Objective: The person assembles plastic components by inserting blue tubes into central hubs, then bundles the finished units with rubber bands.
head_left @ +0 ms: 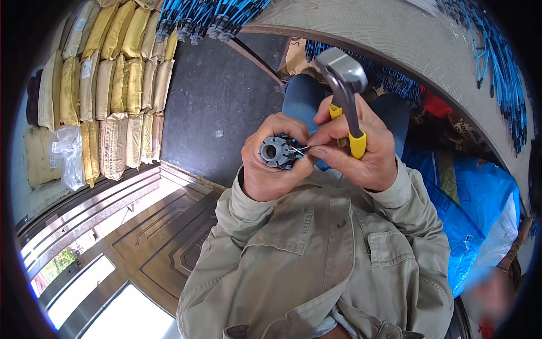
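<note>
My left hand (258,185) is wrapped round a bundle topped by a grey round slotted plastic fitting (265,160), its hollow centre facing up. Black and blue pieces sit in the slots round its rim. From its right side sticks a thin pale wire (301,150), pinched between the thumb and forefinger of my right hand (377,158). That same hand also carries a pair of end-cutting pincers (351,110) in its palm, steel jaws upward and yellow-coated handles against the fingers. The lower part of the bundle is hidden by my left hand.
Bundles of blue tubes with grey ends (197,20) lie on a bench (361,25) ahead. More blue tubes (499,85) hang at the right. Stacked sacks (104,87) and a clear plastic bag (69,155) are left. A blue plastic sack (466,212) stands by my right elbow.
</note>
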`<state>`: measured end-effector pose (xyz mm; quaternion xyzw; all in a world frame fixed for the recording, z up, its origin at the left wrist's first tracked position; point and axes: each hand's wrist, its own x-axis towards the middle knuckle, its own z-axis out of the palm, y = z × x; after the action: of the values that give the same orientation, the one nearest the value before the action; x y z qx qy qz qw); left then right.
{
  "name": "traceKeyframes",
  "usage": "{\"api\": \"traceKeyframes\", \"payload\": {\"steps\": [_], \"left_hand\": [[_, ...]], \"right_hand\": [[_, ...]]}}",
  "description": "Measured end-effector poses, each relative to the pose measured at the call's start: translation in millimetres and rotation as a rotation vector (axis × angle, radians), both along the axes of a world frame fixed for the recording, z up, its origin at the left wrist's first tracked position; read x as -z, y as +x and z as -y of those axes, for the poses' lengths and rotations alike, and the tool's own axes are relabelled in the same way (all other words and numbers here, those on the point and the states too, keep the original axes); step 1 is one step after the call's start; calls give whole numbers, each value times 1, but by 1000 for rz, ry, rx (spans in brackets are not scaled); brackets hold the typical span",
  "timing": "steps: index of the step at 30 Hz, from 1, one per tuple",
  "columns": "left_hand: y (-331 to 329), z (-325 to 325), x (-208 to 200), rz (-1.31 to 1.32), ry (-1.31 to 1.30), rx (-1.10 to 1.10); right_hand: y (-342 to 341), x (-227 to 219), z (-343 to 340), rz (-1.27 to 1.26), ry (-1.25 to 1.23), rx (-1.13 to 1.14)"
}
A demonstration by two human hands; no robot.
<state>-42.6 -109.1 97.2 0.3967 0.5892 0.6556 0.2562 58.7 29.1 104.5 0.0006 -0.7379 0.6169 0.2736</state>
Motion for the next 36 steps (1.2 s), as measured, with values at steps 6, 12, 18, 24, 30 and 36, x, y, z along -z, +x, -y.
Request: {"api": "traceKeyframes", "payload": {"steps": [6, 12, 18, 24, 30, 36], "left_hand": [[5, -3, -1, 12, -36, -41], [7, -8, -3, -80, -80, -120], [3, -6, -3, -188, -36, -84], [-1, -2, -2, 24, -49, 0], [-12, -2, 0, -5, -38, -20], [-13, -2, 8, 52, 18, 9]], "right_hand": [[8, -6, 0, 19, 118, 77], [14, 1, 27, 24, 91, 203], [6, -17, 13, 59, 373, 353], [7, -8, -7, 163, 231, 98], [27, -15, -29, 156, 1171, 391], [12, -5, -30, -130, 1507, 686]]}}
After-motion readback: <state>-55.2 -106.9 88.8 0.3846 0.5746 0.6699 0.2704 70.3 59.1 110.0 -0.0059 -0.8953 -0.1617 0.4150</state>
